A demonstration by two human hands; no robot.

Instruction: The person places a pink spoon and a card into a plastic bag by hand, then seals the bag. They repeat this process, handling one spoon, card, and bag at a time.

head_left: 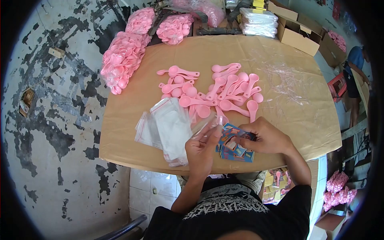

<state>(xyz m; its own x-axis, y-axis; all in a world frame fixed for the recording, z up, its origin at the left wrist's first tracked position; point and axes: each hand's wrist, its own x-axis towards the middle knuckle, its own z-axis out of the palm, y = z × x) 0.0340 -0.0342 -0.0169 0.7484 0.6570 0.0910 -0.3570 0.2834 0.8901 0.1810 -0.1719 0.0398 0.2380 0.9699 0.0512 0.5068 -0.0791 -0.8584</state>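
My left hand (201,155) is closed on a small clear plastic bag (206,127), pinched between thumb and fingers. Between thumb and fingers of my right hand (267,137) is a blue printed card (232,140), its left edge right at the bag. More blue cards (241,156) lie on the table just under that one. A pile of clear resealable bags (172,126) lies left of my left hand. Beyond both hands, pink measuring spoons (230,86) are spread in a loose heap.
Brown paper covers the table (132,132). Bags of pink spoons (125,60) line its far left edge. Stacked clear packets (259,22) and a cardboard box (298,36) stand at the back. Thin clear plastic strips (286,82) lie at right. Another person (354,76) is at far right.
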